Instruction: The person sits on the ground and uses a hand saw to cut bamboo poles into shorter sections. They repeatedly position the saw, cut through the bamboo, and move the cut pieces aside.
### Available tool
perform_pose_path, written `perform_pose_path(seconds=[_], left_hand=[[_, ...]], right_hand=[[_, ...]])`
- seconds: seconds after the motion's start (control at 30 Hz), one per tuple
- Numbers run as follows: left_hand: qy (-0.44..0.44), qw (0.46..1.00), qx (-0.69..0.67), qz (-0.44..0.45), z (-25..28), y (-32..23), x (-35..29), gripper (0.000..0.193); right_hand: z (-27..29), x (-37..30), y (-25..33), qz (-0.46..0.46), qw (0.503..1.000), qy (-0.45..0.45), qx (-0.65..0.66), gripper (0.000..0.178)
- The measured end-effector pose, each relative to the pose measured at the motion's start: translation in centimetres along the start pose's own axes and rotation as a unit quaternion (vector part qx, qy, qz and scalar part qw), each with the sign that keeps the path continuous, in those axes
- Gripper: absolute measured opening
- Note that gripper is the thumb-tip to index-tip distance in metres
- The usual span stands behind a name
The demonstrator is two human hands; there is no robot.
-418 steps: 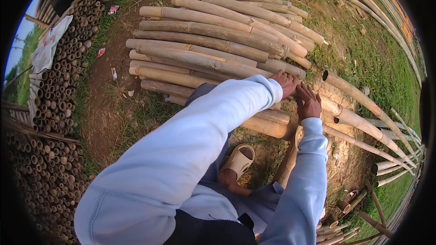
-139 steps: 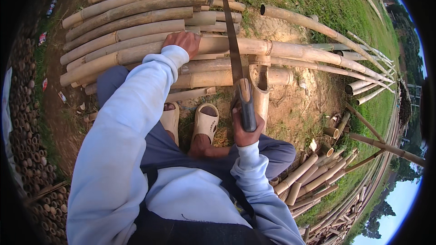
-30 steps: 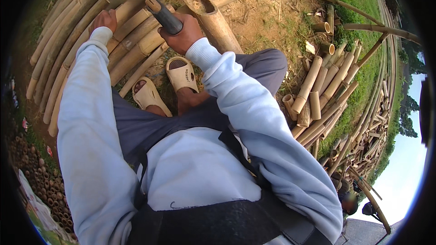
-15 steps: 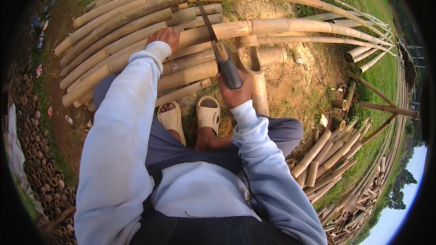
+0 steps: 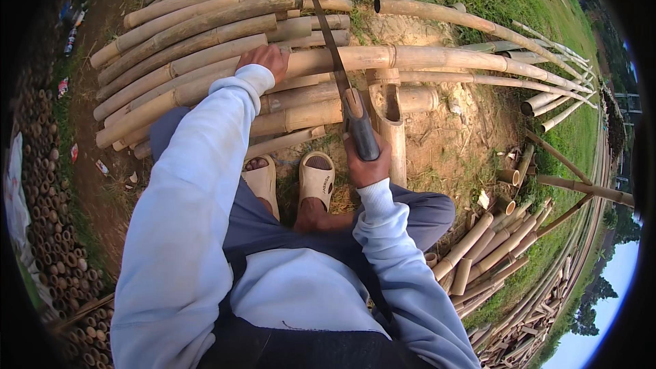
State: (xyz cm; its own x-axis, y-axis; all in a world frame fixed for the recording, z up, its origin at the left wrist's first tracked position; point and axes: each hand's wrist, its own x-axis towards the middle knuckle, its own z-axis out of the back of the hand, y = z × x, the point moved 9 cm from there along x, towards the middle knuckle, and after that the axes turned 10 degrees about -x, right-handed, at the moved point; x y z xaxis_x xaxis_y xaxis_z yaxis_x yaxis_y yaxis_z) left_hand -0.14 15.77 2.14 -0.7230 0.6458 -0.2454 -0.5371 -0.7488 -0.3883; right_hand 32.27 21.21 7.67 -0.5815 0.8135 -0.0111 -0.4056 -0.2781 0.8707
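Observation:
My right hand [image 5: 370, 162] is wrapped round the dark handle of a handsaw [image 5: 361, 125]. The long, dark blade points away from me and crosses a thick bamboo pole [image 5: 437, 58]; whether its teeth have entered the pole cannot be made out. To the left of the blade, my left hand [image 5: 265, 63] presses down on that same pole with its fingers curled over it. Beneath the pole, right of the saw, stands a notched bamboo support [image 5: 389, 106].
Cut bamboo lengths [image 5: 198, 31] lie side by side at the far left. More long poles [image 5: 471, 20] stretch right. A pile of short pieces [image 5: 488, 246] sits at lower right, near a bamboo frame [image 5: 581, 188]. Stacked bamboo ends [image 5: 61, 232] line the left edge.
The saw and my right hand have come a little nearer to me along the cut line. My left hand stays on the pole. The whole view has shifted slightly.

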Motion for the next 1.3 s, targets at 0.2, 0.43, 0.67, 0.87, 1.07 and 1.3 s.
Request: perform_pose_path(seconds=[0.2, 0.43, 0.67, 0.87, 1.07, 1.3], left_hand=[[-0.014, 1.000, -0.007, 0.004, 0.0, 1.2, -0.3, 0.049], [-0.023, 1.000, -0.015, -0.010, -0.7, -0.1, -0.8, 0.049], [-0.017, 1.000, 0.006, -0.026, 1.1, 0.8, 0.0, 0.048], [0.013, 1.000, 0.000, 0.002, 0.2, 0.4, -0.4, 0.048], [0.001, 1.000, -0.021, -0.022, 0.2, 0.5, -0.6, 0.051], [-0.019, 1.000, -0.023, -0.009, 0.1, 1.0, -0.9, 0.050]], right_hand=[[4.5, -9.9, -0.2, -0.023, 0.997, 0.066, -0.017, 0.029], [2.1, -4.4, -0.9, -0.034, 0.999, 0.022, 0.015, 0.014], [1.8, -5.3, -0.8, -0.016, 0.999, 0.049, 0.015, 0.018], [6.0, -10.8, 2.4, -0.006, 0.999, 0.022, -0.049, 0.020], [-1.3, 0.8, -0.6, 0.005, 0.999, 0.052, -0.013, 0.018], [7.5, -12.8, 2.3, -0.011, 0.997, 0.051, -0.056, 0.028]])
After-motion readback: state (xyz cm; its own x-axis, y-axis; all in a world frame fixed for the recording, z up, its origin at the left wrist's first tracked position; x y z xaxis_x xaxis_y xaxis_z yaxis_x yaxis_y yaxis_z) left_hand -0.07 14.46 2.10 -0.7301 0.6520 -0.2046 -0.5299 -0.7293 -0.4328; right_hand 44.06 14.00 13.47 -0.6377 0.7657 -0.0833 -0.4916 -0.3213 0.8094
